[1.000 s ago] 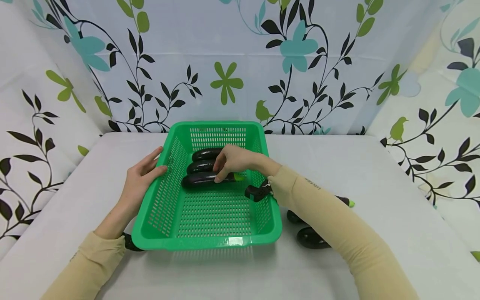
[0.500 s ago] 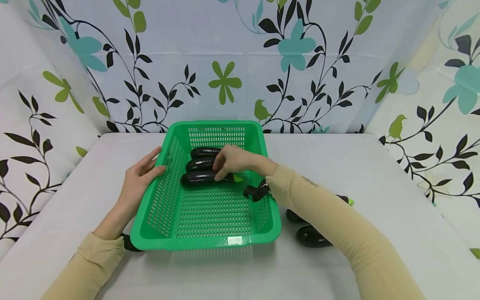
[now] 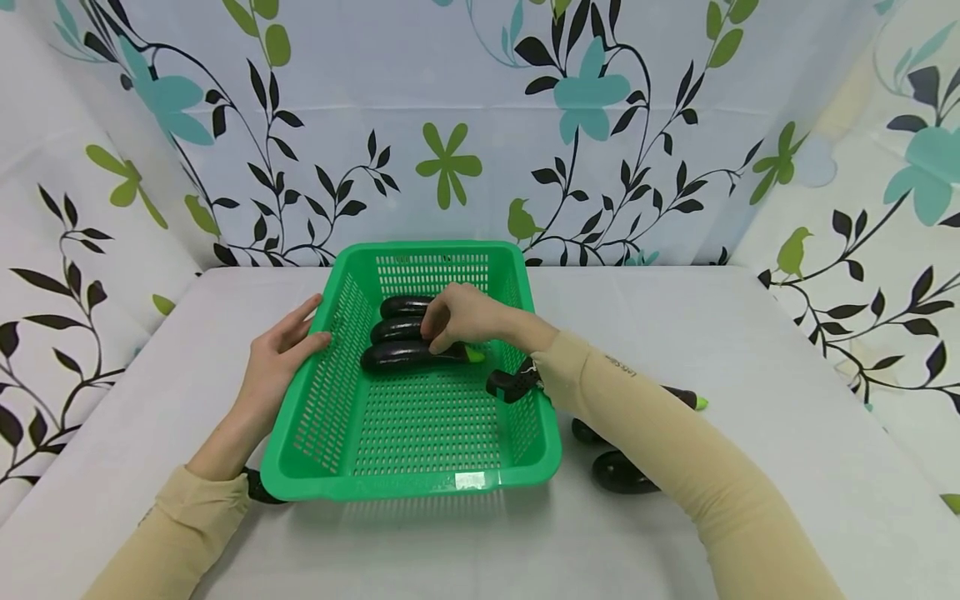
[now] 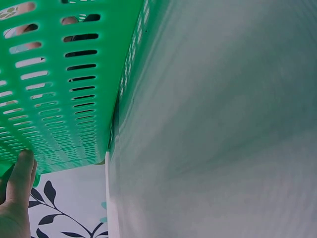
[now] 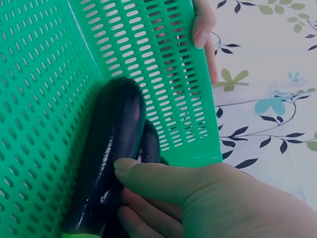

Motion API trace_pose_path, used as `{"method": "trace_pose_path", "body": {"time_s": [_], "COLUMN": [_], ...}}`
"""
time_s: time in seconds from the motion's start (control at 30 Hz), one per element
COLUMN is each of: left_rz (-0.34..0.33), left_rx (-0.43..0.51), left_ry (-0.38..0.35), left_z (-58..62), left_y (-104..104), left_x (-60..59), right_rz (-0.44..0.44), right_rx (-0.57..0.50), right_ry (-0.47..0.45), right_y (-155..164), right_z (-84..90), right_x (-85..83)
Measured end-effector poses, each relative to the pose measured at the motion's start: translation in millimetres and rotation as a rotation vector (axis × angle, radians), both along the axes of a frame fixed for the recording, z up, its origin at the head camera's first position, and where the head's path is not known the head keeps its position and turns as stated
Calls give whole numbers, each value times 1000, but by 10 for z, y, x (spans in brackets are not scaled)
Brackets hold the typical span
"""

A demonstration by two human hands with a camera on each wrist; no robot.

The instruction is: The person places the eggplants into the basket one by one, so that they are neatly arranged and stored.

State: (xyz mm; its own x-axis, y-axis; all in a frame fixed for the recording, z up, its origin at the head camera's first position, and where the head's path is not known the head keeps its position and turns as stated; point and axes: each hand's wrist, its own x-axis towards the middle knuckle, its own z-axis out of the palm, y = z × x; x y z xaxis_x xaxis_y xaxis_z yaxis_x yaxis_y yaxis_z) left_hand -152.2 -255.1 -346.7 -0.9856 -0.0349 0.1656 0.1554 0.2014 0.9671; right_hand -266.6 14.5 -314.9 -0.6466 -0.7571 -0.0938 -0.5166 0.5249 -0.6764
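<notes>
A green slotted basket (image 3: 420,483) stands on the white table with three dark eggplants side by side at its far end. My right hand (image 3: 461,321) reaches in over the right wall and grips the nearest eggplant (image 3: 393,357) near its green stem end. In the right wrist view the thumb (image 5: 163,181) lies on this eggplant (image 5: 111,148) with the fingers curled beside it. My left hand (image 3: 273,367) holds the basket's left rim, thumb over the edge. The left wrist view shows a fingertip (image 4: 20,173) against the basket's outer wall (image 4: 54,99).
More eggplants lie on the table right of the basket, partly behind my right forearm: one (image 3: 618,472) near the front, one (image 3: 585,432) behind it, and a stem end (image 3: 686,398) farther right. Patterned curtain walls close in the table on three sides.
My right hand has risen slightly over the nearest eggplant, which has shifted a little to the left. The left hand and basket have stayed in place.
</notes>
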Motion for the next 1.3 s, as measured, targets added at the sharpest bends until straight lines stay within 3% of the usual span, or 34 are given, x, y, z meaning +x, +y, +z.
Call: {"method": "trace_pose_path", "body": {"time_s": [0.67, 1.3], "left_rz": [-20, -17], "left_rx": [59, 42], "left_ry": [8, 12], "left_z": [-2, -10], "left_y": [-10, 5], "left_x": [-8, 10], "right_rz": [-45, -117], "right_rx": [-153, -145], "right_ry": [-74, -67], "right_y": [77, 335], "right_z": [93, 579], "right_x": [37, 202]}}
